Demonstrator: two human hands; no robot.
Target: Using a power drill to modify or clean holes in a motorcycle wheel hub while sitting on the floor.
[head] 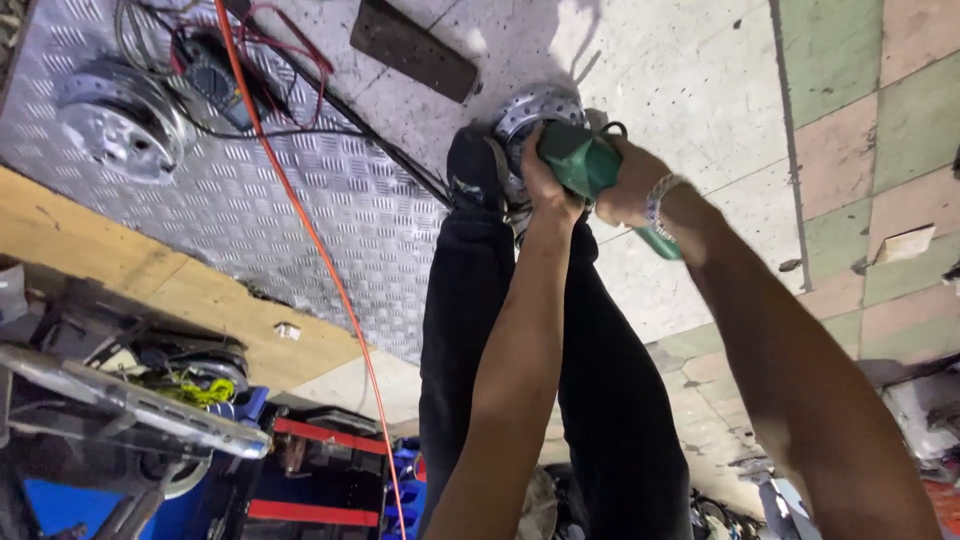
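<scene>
A small handheld meter (213,82) with a dark body and a pale blue-grey screen lies on the ridged metal plate (330,190), just left of the orange cable (300,215), among red and black leads.

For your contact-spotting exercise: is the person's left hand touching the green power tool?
Touching. The head view shows the left hand wrapped around the front of the green power tool, with no gap visible.

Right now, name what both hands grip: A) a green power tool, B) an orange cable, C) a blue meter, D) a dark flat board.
A: the left hand and right hand both wrap the green power tool, held over a shiny metal disc on the floor.
</scene>
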